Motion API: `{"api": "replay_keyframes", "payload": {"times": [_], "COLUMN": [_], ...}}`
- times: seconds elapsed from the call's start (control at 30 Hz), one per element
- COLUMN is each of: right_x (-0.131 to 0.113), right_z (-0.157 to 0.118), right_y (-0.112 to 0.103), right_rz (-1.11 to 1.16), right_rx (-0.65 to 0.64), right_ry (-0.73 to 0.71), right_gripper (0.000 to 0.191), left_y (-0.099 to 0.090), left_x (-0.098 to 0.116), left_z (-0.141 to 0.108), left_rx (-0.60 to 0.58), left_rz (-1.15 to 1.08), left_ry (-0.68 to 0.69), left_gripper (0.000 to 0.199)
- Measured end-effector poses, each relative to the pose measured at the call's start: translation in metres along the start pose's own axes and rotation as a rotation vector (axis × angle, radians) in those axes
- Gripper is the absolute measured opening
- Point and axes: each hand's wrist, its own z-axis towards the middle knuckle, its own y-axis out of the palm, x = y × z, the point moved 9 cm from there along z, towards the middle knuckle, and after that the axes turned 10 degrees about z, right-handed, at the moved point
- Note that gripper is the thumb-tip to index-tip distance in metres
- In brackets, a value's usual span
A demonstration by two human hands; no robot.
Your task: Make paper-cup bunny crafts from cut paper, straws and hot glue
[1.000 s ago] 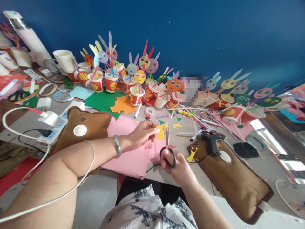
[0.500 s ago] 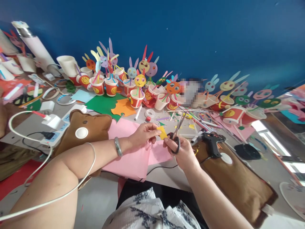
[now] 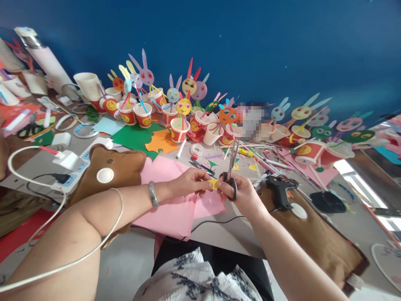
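Observation:
A small piece of yellow paper (image 3: pixel 214 184) is pinched between the fingertips of my left hand (image 3: pixel 191 182), and my right thumb and fingers meet its right end. My right hand (image 3: pixel 246 194) is also closed around dark-handled scissors (image 3: pixel 232 163), whose blades point up and away from the paper. Both hands are above pink paper sheets (image 3: pixel 169 213). Just beyond my left hand a dark slim tool (image 3: pixel 203 168) lies on the table; its kind is unclear.
Paper cups (image 3: pixel 179 130) with rabbit-faced figures line the back. A brown bear-shaped cushion (image 3: pixel 117 167) and a power strip (image 3: pixel 70 177) are left; a glue gun (image 3: pixel 280 192) lies on another brown cushion (image 3: pixel 322 242) at right. A white cable (image 3: pixel 78 262) crosses my left arm.
The yellow paper has dropped slightly and now appears as a narrower, level strip. My left hand has lowered, uncovering the dark tool. A red figure's head above one left-hand cup no longer shows.

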Motion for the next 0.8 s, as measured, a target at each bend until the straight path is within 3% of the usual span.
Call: {"api": "replay_keyframes", "payload": {"times": [0.17,0.37,0.8], "right_x": [0.000,0.017,0.026], "right_z": [-0.004,-0.012,-0.013], "right_y": [-0.007,-0.008,0.005], "right_rz": [-0.190,-0.424,-0.165], "right_rx": [-0.125,-0.275,-0.329], "right_ry": [-0.023,0.033,0.154], "right_gripper": [0.041,0.053,0.064], "left_y": [-0.012,-0.023,-0.023], "left_x": [-0.001,-0.007,-0.004], "left_z": [0.000,0.004,0.003], "left_rx": [0.133,0.221,0.208], "left_rz": [-0.110,-0.155,-0.164], "left_ry": [0.005,0.006,0.029], "left_gripper": [0.035,0.032,0.027]}}
